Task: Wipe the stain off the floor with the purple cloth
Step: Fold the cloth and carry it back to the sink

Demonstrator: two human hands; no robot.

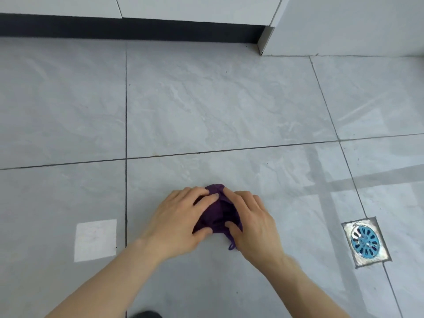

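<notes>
The purple cloth (218,214) is lying bunched on the grey tile floor (218,106), slightly below frame centre, with a small loop of fabric trailing out at its 5 o'clock edge. The left hand (176,223) is covering the cloth from its 9 o'clock side, fingers curling over the top and thumb tucking in at the lower edge, so it is gripping the fabric. The right hand (254,223) is mirroring this from the 3 o'clock side, fingertips pressing into the far end of the bundle and thumb pinching the near edge; both hands are closed on the cloth and holding it against the tile. No distinct stain is showing near the cloth; it may be lying under the bundle, or it cannot be told apart from the tile's marbling. A pale square patch (95,239) is sitting on the next tile at the cloth's 9 o'clock, and a floor drain (364,242) with a blue grate is sitting well apart at 3 o'clock. A dark plinth (128,28) is running under white cabinets at 12 o'clock. The step in hand appears to be gathering the cloth into a wiping pad. The next move is calling for firm downward pressure and strokes across the soiled area while keeping the bundle compact.
</notes>
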